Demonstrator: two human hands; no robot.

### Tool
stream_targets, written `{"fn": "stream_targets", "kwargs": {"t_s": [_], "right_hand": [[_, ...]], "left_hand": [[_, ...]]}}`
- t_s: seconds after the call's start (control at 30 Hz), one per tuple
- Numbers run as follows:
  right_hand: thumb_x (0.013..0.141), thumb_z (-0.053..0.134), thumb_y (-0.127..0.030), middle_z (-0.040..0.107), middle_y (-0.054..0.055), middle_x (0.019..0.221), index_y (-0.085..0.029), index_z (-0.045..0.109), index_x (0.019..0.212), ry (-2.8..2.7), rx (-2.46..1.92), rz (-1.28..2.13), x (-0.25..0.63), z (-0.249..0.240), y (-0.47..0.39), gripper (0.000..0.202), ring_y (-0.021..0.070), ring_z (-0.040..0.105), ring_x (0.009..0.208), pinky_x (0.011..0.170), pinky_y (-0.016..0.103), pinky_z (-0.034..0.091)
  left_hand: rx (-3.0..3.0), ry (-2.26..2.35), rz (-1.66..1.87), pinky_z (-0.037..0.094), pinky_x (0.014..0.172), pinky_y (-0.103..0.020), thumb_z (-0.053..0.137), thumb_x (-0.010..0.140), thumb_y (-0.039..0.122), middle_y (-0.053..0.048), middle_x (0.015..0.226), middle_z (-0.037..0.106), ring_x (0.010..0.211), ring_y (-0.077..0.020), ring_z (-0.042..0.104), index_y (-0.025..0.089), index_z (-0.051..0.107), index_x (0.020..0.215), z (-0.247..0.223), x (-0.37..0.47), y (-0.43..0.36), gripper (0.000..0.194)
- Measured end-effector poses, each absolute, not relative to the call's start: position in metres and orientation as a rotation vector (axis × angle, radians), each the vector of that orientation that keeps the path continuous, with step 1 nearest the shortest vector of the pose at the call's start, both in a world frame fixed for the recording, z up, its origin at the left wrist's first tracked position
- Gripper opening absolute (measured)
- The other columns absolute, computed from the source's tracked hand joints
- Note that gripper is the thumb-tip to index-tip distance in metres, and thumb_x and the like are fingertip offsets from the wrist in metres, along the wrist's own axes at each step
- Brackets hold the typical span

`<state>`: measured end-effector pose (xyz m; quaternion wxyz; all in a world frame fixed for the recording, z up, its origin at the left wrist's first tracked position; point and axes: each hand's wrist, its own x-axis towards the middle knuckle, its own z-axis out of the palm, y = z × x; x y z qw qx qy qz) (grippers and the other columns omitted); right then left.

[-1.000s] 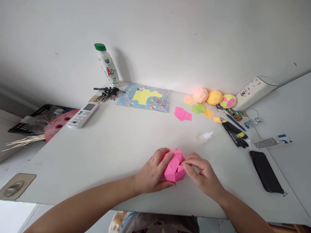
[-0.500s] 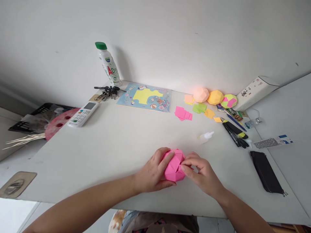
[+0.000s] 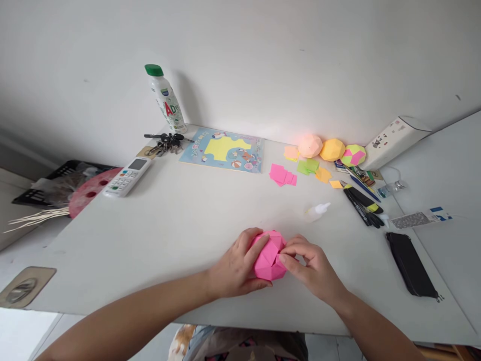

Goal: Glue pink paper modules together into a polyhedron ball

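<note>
A pink folded-paper ball (image 3: pixel 269 260) is held low over the white table, near its front edge. My left hand (image 3: pixel 238 265) wraps round the ball's left side, fingers on top and thumb below. The thumb and forefinger of my right hand (image 3: pixel 310 265) pinch a pink paper flap on the ball's right side, beside a small gap. Behind the hands lies a small glue bottle (image 3: pixel 317 211) with a white tip. Pink paper pieces (image 3: pixel 281 175) lie farther back, next to green paper pieces (image 3: pixel 308 166).
Three finished paper balls (image 3: pixel 333 150) stand by the wall. To the right are a white box (image 3: pixel 394 143), pens, a cutter (image 3: pixel 363 199) and a black pouch (image 3: pixel 412 265). A bottle (image 3: pixel 169 103), keys (image 3: pixel 169 143), a remote (image 3: pixel 128 177) and a blue sheet (image 3: pixel 225 165) are at the left.
</note>
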<state>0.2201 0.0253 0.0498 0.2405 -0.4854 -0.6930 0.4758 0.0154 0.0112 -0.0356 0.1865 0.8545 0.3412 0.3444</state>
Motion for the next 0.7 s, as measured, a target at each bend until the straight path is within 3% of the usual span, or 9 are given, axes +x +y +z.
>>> {"fn": "stream_targets", "kwargs": {"t_s": [0.7], "right_hand": [[0.082,0.054,-0.019,0.057,0.001,0.060,-0.022,0.050,0.059,-1.938,-1.277,1.146,0.2159,0.0455,0.0204,0.023,0.0181,0.049,0.071,0.065,0.029,0.044]], "left_hand": [[2.439,0.963,0.967,0.051,0.088,-0.055,0.048,0.090,0.060,-0.024,0.129,0.035,0.118,-0.0376,0.043,0.018,0.003,0.152,-0.0363,0.0164,0.0097,0.087]]}}
